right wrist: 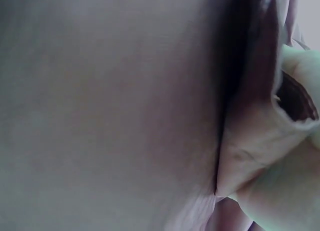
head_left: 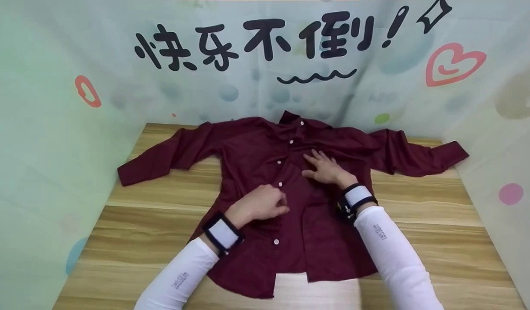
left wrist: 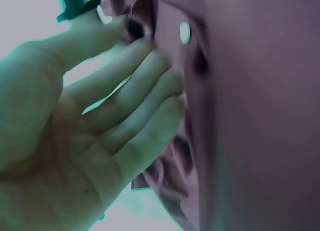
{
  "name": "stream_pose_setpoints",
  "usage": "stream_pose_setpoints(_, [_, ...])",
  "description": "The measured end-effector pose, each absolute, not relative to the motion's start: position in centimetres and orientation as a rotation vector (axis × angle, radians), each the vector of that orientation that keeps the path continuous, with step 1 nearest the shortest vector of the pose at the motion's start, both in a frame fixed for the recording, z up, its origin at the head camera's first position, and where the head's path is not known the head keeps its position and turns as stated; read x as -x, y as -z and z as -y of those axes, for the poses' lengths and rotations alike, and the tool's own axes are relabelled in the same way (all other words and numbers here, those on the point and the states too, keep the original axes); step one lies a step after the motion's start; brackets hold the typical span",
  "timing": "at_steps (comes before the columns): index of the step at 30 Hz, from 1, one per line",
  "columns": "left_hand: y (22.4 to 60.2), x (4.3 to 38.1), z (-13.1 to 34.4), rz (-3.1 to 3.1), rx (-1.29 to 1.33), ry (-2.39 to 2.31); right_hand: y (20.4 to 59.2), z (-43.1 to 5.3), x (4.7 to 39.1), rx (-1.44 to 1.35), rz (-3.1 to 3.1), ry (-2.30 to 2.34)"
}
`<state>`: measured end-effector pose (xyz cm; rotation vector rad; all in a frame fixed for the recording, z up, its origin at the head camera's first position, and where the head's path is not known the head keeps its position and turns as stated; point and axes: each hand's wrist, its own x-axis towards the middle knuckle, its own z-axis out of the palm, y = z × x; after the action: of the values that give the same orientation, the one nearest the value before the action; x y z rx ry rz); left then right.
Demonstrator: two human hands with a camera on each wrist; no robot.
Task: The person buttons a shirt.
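Observation:
A maroon long-sleeved button shirt (head_left: 252, 150) lies front up, collar at the far side and both sleeves spread outward. White buttons run down its front, and the lower fronts hang apart. My left hand (head_left: 261, 203) is over the middle of the shirt beside the button row; in the left wrist view its fingers (left wrist: 145, 86) are loosely straight, with nothing held. Fingers spread, my right hand (head_left: 327, 168) rests on the chest on the right side of the front. The right wrist view has a folded fabric edge (right wrist: 255, 141) against that hand, partly covering it.
The shirt lies on a wood-grain table (head_left: 153, 228). A pale printed curtain (head_left: 256, 94) hangs behind and along both sides, close to the collar and right cuff. A pale patch (head_left: 316, 292) shows under the hem at the near edge.

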<state>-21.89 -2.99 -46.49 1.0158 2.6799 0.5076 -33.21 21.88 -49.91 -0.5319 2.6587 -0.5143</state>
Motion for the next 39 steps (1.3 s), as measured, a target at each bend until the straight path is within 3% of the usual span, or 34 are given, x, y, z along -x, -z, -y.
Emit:
stream_pose_setpoints(13, [48.6, 21.8, -4.8, -2.896, -0.992, -0.434, 48.8, -22.7, 33.8, 0.489, -2.557, 0.738])
stream_pose_setpoints(32, [48.8, 19.6, -3.5, -2.680, -0.757, -0.655, 49.3, -23.7, 34.2, 0.535, -2.562, 0.842])
stream_pose_setpoints(39, [48.7, 20.5, -3.3, -2.651, -0.747, -0.706, 50.0, -23.9, 33.8, 0.526, -2.609, 0.923])
